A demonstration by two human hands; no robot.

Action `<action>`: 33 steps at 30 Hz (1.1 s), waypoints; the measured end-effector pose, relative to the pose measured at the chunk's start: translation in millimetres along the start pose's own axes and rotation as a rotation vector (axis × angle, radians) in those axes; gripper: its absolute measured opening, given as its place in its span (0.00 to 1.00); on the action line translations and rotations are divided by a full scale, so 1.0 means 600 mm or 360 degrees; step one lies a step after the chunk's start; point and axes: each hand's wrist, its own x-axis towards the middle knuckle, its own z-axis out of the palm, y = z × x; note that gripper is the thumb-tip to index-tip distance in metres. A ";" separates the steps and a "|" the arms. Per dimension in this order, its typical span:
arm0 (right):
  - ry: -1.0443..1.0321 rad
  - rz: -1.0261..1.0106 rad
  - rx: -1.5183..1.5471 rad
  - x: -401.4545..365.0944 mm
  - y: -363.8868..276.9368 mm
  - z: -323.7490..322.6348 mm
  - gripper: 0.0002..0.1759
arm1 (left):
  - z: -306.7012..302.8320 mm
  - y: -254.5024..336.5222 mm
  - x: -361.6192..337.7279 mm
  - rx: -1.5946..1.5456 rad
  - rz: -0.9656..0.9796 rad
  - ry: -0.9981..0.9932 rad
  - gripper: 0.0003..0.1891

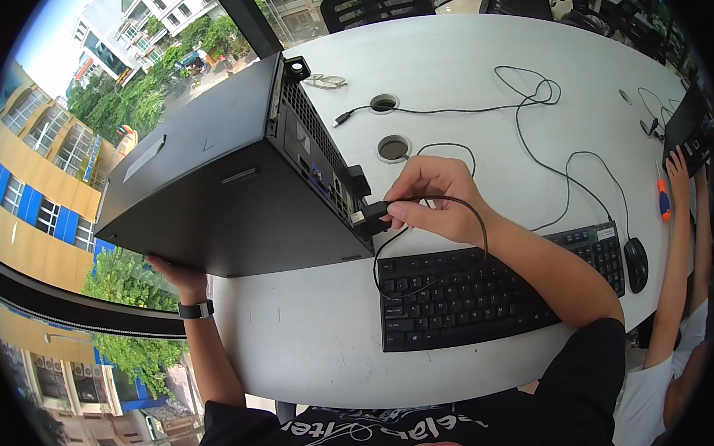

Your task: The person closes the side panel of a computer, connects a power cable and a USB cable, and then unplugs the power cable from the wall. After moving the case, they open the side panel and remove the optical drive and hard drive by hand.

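A black desktop computer case point(204, 182) stands tilted on the left part of the table, its port side facing right. My left hand point(176, 275) grips the case at its lower left edge, the fingers partly hidden behind it. Between the thumb and fingers of my right hand point(435, 197) is a black cable plug point(376, 212). Its light-coloured end is right at the lower ports on the case's back. The plug's thin black cable point(484, 225) loops over my right wrist and down across the keyboard point(472, 298).
A black mouse point(636, 265) lies right of the keyboard. Another USB cable point(440, 110) stretches across the white table point(314, 336), past two round cable holes. At the right, another person's hand point(678, 173) touches a black device point(692, 133) near a screwdriver point(663, 198). Windows border the left.
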 end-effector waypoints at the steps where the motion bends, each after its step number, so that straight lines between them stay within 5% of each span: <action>1: -0.0031 -0.0034 -0.0054 0.000 -0.001 -0.001 0.05 | 0.001 0.000 -0.001 0.0010 0.0000 0.0000 0.48; 15: -0.0005 -0.0479 -0.0457 0.006 0.007 0.001 0.07 | 0.037 0.018 -0.013 0.0067 0.0074 0.0109 0.48; 33: 0.0033 -0.0677 -0.0551 0.012 0.007 0.020 0.08 | 0.056 0.021 -0.020 0.0124 0.0131 0.0108 0.48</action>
